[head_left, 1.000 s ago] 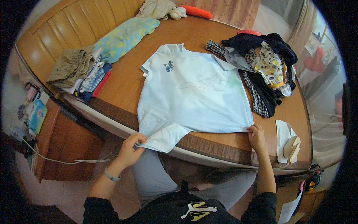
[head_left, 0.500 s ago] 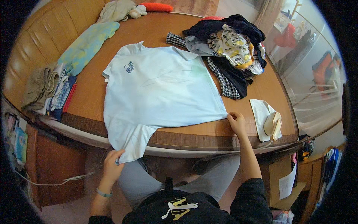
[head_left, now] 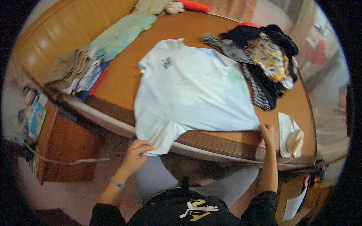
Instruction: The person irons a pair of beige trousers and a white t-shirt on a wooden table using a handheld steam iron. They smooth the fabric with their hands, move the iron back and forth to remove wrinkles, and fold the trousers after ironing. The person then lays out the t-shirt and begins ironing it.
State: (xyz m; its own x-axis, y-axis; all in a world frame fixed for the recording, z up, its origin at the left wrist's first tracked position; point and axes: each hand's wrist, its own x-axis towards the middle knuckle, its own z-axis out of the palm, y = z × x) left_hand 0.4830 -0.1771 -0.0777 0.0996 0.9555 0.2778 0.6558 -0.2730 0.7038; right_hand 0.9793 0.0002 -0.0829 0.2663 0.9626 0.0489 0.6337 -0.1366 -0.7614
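Spread over a brown bed mat is a pale blue T-shirt (head_left: 196, 90) with a small dark print near one sleeve and faint lines on its front. Its near sleeve hangs over the bed's front edge. My left hand (head_left: 136, 153) is closed on the end of that sleeve. At the shirt's near right hem corner, my right hand (head_left: 267, 132) pinches the cloth. A cream-coloured iron (head_left: 295, 144) rests on a folded white cloth (head_left: 287, 126), to the right of my right hand.
Heaped clothes (head_left: 269, 56) lie at the far right of the bed mat (head_left: 124, 79). Folded clothes (head_left: 71, 69) and a blue-yellow pillow (head_left: 122, 35) line the left side. A wooden cabinet (head_left: 69, 147) stands below at left. A pale cord (head_left: 81, 161) runs beside it.
The whole view has shifted, so the bed and shirt appear farther right. Both hands keep their hold on the shirt, which lies nearly the same on the bed.
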